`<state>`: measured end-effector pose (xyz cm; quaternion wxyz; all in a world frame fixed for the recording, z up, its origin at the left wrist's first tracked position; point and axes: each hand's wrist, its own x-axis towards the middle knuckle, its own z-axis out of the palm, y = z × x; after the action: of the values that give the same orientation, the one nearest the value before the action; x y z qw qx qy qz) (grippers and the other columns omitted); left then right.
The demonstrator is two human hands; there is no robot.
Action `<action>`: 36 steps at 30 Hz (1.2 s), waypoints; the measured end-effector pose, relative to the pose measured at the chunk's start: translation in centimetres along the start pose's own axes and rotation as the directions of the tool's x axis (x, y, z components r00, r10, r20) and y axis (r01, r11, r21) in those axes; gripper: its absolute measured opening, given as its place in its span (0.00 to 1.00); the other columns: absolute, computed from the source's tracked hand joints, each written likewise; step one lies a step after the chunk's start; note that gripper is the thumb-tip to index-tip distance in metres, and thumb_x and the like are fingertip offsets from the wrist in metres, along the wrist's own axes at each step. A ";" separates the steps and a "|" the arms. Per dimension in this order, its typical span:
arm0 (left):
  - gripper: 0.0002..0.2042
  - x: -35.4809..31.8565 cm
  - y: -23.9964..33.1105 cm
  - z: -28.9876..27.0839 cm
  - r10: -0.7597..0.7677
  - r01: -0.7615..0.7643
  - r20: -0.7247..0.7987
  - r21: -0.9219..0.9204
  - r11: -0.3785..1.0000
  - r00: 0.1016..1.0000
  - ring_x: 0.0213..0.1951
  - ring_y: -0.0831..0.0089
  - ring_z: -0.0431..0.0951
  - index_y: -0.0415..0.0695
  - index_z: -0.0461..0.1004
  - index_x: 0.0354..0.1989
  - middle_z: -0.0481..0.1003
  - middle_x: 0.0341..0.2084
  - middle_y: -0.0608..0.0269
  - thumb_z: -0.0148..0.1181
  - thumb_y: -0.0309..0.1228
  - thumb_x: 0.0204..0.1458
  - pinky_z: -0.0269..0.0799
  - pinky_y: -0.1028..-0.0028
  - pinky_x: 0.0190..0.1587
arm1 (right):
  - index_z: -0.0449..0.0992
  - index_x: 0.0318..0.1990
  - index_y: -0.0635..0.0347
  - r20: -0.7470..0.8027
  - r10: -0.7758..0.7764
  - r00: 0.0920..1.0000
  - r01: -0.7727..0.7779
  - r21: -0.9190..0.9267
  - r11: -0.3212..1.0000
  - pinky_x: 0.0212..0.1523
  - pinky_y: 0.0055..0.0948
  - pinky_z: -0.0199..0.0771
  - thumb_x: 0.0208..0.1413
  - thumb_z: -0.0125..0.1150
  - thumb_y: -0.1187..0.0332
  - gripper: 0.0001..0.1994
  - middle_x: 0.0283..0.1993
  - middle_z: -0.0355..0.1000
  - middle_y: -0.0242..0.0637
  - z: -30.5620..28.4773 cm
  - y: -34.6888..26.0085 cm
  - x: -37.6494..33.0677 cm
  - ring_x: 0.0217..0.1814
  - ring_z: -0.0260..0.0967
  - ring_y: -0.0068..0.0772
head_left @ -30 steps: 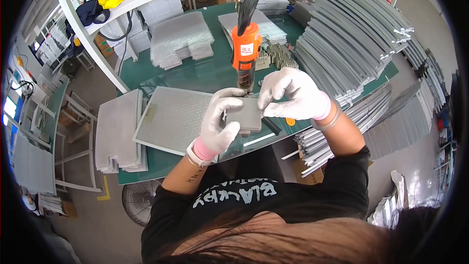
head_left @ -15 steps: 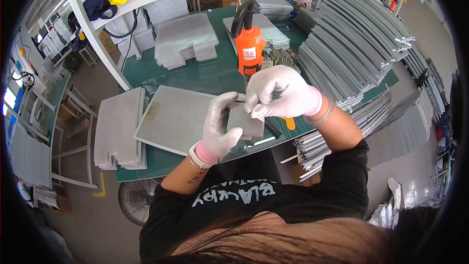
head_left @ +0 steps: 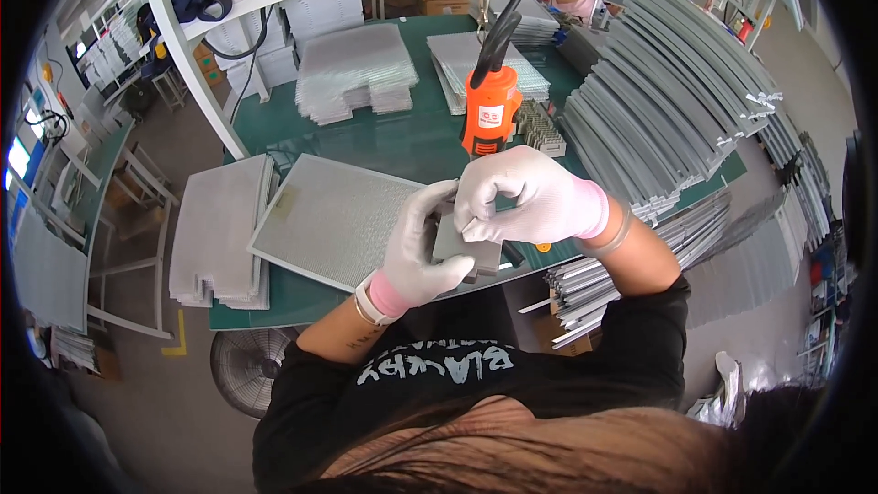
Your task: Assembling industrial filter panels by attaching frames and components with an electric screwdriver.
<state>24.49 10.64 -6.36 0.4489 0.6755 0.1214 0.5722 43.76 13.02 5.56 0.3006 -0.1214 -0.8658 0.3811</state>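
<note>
Gloved hands (head_left: 476, 220) pinch flat grey metal piece (head_left: 465, 252)

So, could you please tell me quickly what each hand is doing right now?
Left hand: closed around the small grey panel, holding it.
Right hand: fingers curled, pinching the same panel's top edge.

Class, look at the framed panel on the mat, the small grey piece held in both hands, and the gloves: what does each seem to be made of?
Panel: probably metal mesh in a pale metal frame, with a fine dull silver grid.
Grey piece: flat, matte grey, maybe sheet metal or plastic; unclear.
Gloves on left hand and right hand: white knit fabric with pink cuffs.
</note>
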 end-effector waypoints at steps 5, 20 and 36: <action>0.45 -0.5 0.6 1.2 -0.068 0.063 -0.042 -0.119 0.991 0.997 0.60 0.66 0.67 0.38 0.50 0.69 0.65 0.58 0.54 0.66 0.22 0.39 0.60 0.64 0.64 | 0.73 0.31 0.60 0.084 0.044 0.995 -0.044 0.002 0.999 0.37 0.26 0.72 0.50 0.69 0.74 0.08 0.33 0.73 0.32 0.2 0.1 -0.2 0.34 0.72 0.28; 0.37 -1.2 1.0 1.8 -0.051 0.054 -0.063 0.052 0.997 0.997 0.53 0.65 0.72 0.36 0.56 0.65 0.69 0.53 0.53 0.66 0.26 0.44 0.67 0.67 0.56 | 0.74 0.45 0.58 0.098 -0.075 0.992 0.106 -0.363 0.926 0.42 0.38 0.70 0.48 0.70 0.71 0.16 0.35 0.72 0.35 1.1 -0.9 -1.0 0.39 0.70 0.43; 0.09 0.9 4.8 0.7 -0.032 0.047 -0.045 0.377 0.925 0.998 0.31 0.61 0.79 0.37 0.74 0.44 0.78 0.31 0.54 0.53 0.24 0.56 0.74 0.70 0.35 | 0.70 0.52 0.59 0.045 0.043 0.998 -0.021 -0.400 0.916 0.43 0.38 0.69 0.48 0.69 0.70 0.23 0.35 0.70 0.40 1.7 -1.3 -0.7 0.37 0.69 0.45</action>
<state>23.74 8.20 -2.14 0.3194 0.7357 0.2513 0.5418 43.31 10.82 5.32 0.2403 -0.1842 -0.9308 0.2046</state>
